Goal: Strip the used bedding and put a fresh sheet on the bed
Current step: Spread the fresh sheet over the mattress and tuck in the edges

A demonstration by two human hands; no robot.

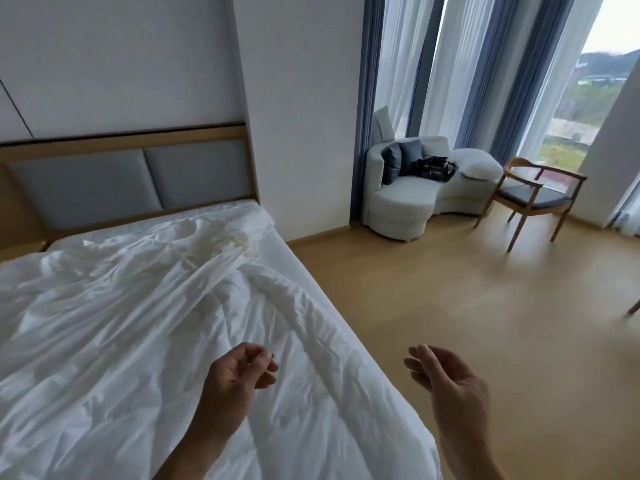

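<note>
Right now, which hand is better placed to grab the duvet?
Left, probably: the left hand is over the duvet, empty; the right hand is beside it, over the floor.

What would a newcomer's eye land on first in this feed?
The rumpled white bedding fills the left half, heaped below the grey padded headboard. At the bottom, the left hand hovers over its near edge and the right hand over the wooden floor, both holding nothing. Far right, tall curtained windows light a white sofa with a black bag on it, beside a wooden chair.
</note>
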